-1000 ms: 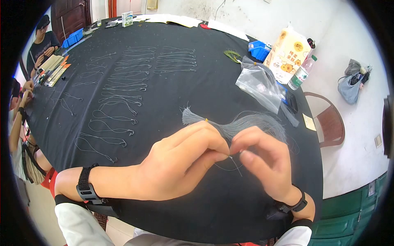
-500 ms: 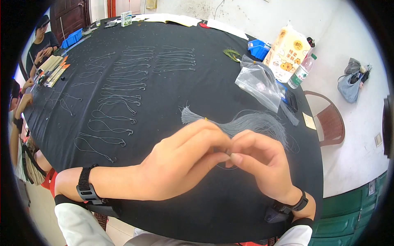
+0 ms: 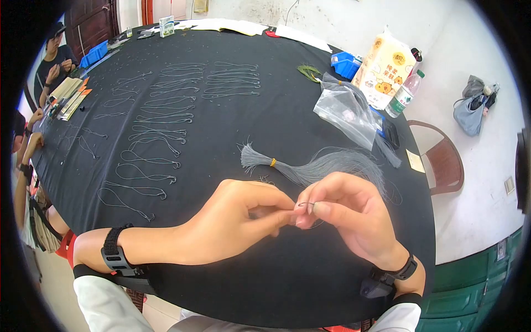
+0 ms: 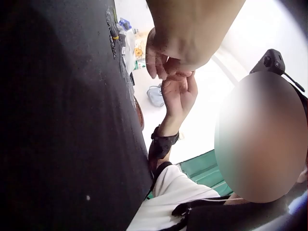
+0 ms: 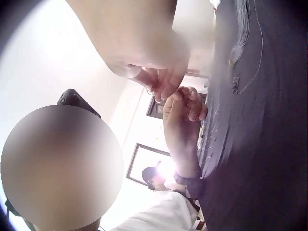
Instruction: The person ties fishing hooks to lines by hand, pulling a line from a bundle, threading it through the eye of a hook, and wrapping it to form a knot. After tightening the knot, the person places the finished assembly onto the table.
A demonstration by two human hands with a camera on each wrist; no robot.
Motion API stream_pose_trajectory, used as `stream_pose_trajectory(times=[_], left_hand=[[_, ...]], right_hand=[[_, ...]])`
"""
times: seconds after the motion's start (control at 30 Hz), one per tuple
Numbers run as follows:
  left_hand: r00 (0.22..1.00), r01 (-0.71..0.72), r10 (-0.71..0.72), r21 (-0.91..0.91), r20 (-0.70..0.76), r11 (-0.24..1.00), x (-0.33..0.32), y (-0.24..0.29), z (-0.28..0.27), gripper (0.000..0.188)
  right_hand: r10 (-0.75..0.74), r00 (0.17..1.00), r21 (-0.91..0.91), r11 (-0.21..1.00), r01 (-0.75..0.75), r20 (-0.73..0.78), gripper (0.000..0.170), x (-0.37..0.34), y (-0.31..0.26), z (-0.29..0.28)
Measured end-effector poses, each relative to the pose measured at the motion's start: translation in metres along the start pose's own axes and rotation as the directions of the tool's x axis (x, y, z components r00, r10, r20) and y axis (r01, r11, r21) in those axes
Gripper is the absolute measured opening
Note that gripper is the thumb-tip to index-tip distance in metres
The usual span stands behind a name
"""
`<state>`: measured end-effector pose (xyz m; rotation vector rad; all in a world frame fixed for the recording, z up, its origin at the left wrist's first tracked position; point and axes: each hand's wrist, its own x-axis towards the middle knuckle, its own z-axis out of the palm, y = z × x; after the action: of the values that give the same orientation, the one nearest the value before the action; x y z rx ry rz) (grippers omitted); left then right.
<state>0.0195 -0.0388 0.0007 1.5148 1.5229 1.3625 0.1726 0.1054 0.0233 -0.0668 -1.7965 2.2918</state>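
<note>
In the head view the right hand (image 3: 357, 218) pinches a small dark hook (image 3: 306, 204) between thumb and forefinger. The left hand (image 3: 238, 221) meets it fingertip to fingertip, thumb and forefinger pinched together on what seems to be the line from the hook; the contact is hidden. A bit of thin line curves below the right fingers. Behind the hands lies a grey bundle of line (image 3: 326, 166) tied with a yellow band (image 3: 273, 162). Both wrist views show the hands meeting, the left (image 5: 183, 125) and the right (image 4: 178, 98).
Rows of looped lines with hooks (image 3: 166, 133) lie on the black table (image 3: 221, 288) at left. A plastic bag (image 3: 345, 116), tissue pack (image 3: 384, 72), bottle (image 3: 405, 94) and blue box (image 3: 345, 65) stand or lie at back right. Other people sit at the far left.
The left hand has shifted slightly left and down, uncovering the yellow band. The right fingers have turned, and the dark hook now shows between them.
</note>
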Motion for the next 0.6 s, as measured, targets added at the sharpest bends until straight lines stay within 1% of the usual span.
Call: stream_pose_trajectory(times=[0.03,0.07,0.1,0.13,0.23,0.27,0.33,0.37,0.4,0.5,0.6], left_hand=[[0.998,-0.070,0.070,0.057,0.005,0.996,0.001,-0.002,0.000,0.015],[0.978,-0.172,0.189,0.173,-0.089,0.970,0.002,-0.002,0.002,0.018],[0.935,-0.256,0.313,0.294,-0.166,0.921,0.006,0.000,0.005,0.022],[0.870,-0.320,0.438,0.418,-0.225,0.850,0.008,0.001,0.005,0.025],[0.862,-0.442,0.506,0.438,-0.037,0.783,0.004,0.017,-0.012,0.031],[0.816,-0.492,0.577,0.510,-0.013,0.706,0.005,0.017,-0.008,0.024],[0.740,-0.529,0.672,0.605,-0.014,0.595,0.006,0.007,-0.002,0.026],[0.698,-0.540,0.716,0.649,-0.009,0.536,0.006,0.004,0.001,0.029],[0.693,-0.537,0.720,0.645,-0.032,0.545,0.007,0.004,0.003,0.032],[0.745,-0.546,0.666,0.620,0.051,0.564,0.002,0.004,-0.001,0.028],[0.748,-0.566,0.661,0.581,0.063,0.585,0.004,0.002,-0.001,0.024]], right_hand=[[-0.009,1.000,-0.006,1.000,0.009,0.020,0.015,0.000,0.001,-0.001],[-0.007,1.000,-0.071,0.997,0.007,-0.003,0.014,0.000,-0.001,-0.001],[-0.006,1.000,-0.136,0.991,0.003,-0.025,0.013,-0.002,-0.005,0.001],[-0.007,0.999,-0.200,0.980,-0.003,-0.048,0.013,-0.002,-0.008,0.003],[-0.057,0.997,-0.427,0.904,0.027,-0.058,0.010,-0.003,-0.007,0.004],[-0.095,0.994,-0.495,0.867,0.059,-0.047,0.009,-0.004,-0.006,0.005],[-0.166,0.986,-0.621,0.775,0.122,-0.015,0.008,-0.005,-0.005,0.008],[-0.192,0.981,-0.651,0.745,0.146,0.000,0.008,-0.004,-0.004,0.008],[-0.216,0.976,-0.681,0.713,0.169,0.016,0.008,-0.004,-0.003,0.008],[-0.248,0.967,-0.734,0.647,0.207,0.054,0.007,-0.003,-0.002,0.009],[-0.240,0.966,-0.777,0.589,0.220,0.092,0.007,-0.002,-0.003,0.008]])
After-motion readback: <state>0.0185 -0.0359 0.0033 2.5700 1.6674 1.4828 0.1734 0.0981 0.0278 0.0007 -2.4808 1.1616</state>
